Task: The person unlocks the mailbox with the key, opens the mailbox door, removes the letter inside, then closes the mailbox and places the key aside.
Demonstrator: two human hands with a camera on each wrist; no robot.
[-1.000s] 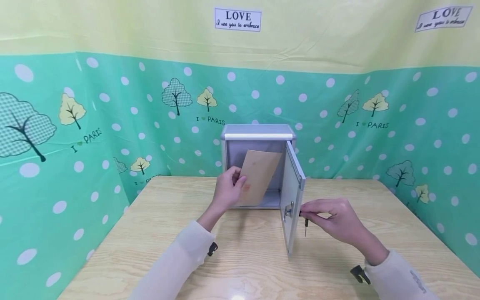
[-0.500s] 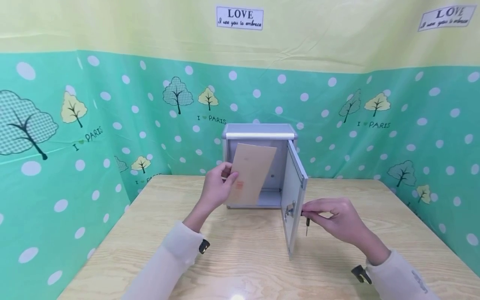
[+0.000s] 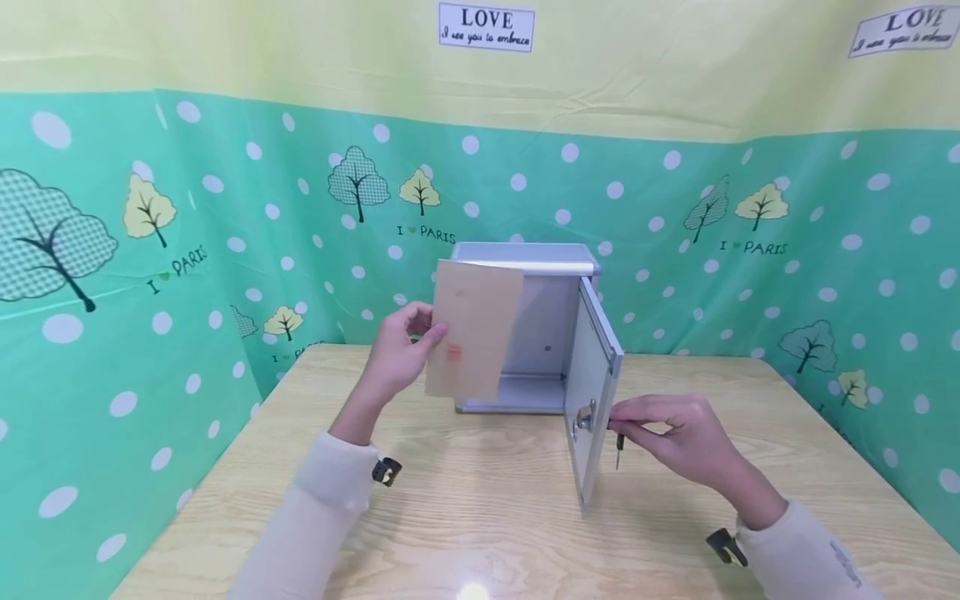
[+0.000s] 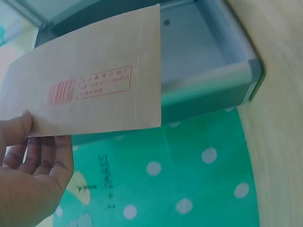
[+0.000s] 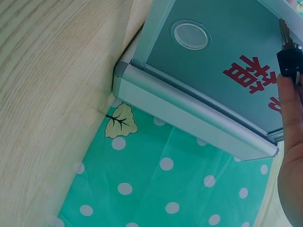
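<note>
Wood tbl [image 3: 480, 508]: L grip [image 3: 401, 350] pinches envelope [image 3: 480, 329], R grip [image 3: 671, 435] keys [image 5: 289, 60].

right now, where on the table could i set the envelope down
Bare tabletop lies between the sleeves, in front of the box, and left of the left hand up to the green curtain. Crowded: the box's right front, where door, key and right hand cluster.
</note>
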